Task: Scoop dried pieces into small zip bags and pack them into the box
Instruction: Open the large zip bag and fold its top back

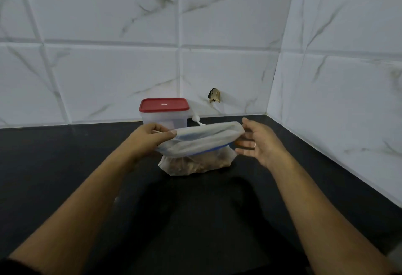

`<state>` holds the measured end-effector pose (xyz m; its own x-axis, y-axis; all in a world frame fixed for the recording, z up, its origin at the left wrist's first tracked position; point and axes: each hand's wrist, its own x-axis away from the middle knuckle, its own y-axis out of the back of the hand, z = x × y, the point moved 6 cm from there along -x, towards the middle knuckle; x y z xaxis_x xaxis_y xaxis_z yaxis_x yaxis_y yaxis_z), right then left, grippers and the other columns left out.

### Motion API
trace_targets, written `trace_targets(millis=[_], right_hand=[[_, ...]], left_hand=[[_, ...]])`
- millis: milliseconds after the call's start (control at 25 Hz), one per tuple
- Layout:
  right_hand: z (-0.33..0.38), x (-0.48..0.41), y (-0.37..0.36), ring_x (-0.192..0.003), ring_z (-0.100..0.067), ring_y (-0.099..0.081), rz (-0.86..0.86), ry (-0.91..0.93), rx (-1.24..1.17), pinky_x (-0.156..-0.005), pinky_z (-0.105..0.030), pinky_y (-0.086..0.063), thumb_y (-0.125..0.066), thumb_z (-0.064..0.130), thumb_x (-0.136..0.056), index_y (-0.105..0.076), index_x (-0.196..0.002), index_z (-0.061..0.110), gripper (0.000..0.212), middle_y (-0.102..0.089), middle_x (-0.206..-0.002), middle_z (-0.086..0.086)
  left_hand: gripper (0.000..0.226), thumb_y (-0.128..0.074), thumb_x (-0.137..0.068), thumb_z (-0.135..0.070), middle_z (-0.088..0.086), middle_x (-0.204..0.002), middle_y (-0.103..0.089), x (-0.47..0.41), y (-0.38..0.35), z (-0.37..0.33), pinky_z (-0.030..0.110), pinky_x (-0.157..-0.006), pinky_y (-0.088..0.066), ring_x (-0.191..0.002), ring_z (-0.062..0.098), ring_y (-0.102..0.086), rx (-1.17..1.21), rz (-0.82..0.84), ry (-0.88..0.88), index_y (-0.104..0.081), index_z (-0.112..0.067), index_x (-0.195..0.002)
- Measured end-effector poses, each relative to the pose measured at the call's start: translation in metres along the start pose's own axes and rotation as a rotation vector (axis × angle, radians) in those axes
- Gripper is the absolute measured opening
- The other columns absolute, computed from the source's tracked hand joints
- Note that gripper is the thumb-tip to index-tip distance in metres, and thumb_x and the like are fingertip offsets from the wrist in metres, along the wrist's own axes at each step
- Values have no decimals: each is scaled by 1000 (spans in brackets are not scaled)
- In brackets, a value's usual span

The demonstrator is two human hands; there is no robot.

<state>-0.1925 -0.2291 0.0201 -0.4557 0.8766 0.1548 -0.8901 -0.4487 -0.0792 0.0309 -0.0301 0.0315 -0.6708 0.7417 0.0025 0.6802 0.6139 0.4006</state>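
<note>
Seems to be the opening of the bag (206, 137), judging by the grip. Pinch firmly with the left hand (150, 137), thumb and fingers clamped on the bag's left end. Bring the right hand (258, 142) properly onto the right end: at present spread and loose there, thumb up by the corner, touching or just short of the film, hard to tell which. Hold the hands apart with the folded top stretched between them, above the pieces (195, 164) sagging below on the counter (65, 155). Find the blue zip under the fold, low between the hands, then part front from back there rather than tug the ends, to avoid a sudden split. Leave the bottom resting on the counter to carry the weight and stop a spill. Mind the box (165, 118) just beyond the left hand, red lid (164, 104) on: needs opening before packing. Reach for the white scoop (196, 120), beyond the bag between the hands, only once the mouth gapes.
</note>
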Motion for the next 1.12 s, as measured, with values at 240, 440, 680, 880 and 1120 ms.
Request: trace_targets(millis=[240,440,680,880,1120], right_hand=[[-6,35,-4,-79,-25,-74,10,68,175,-61,-36,-62,-62,46,-102,-61,-118,12,38,-71,-107,-16],[-20,37,-56,-92,-33,-75,157,-53,12,-70,-43,-66,-60,42,-104,-61,-117,13,32,-70,-110,-18],[-20,12,-62,-94,-30,-73,22,-21,-198,-60,-38,-62,-51,15,-107,-67,-116,13,19,-72,-109,-14],[-9,14,-56,-88,-30,-71,64,-118,-384,-64,-44,-58,-53,17,-108,-63,-108,8,12,-71,-97,-15],[-2,11,-49,-93,-32,-71,130,-210,-294,-67,-46,-56,-49,19,-110,-59,-125,2,25,-72,-106,-19]], left_hand=[[59,-66,-94,-54,0,-139,-62,-37,-25,-66,35,-102,-47,-127,21,-58,-623,64,-348,-58,-18,-140],[24,-61,-101,-43,-4,-98,-70,-52,-81,-79,30,-79,-47,-87,9,-62,-709,321,-380,-73,-21,-99],[36,-65,-100,-28,-4,-55,-51,-50,-68,-69,23,-50,-35,-47,10,-42,-308,293,-175,-68,-13,-68],[29,-60,-103,-25,14,-91,-73,-46,-47,-47,35,-67,-60,-66,21,-70,255,333,200,-71,2,-105],[20,-66,-98,-22,7,-71,-67,-44,-41,-20,28,-57,-61,-56,16,-65,595,358,346,-72,-3,-96]])
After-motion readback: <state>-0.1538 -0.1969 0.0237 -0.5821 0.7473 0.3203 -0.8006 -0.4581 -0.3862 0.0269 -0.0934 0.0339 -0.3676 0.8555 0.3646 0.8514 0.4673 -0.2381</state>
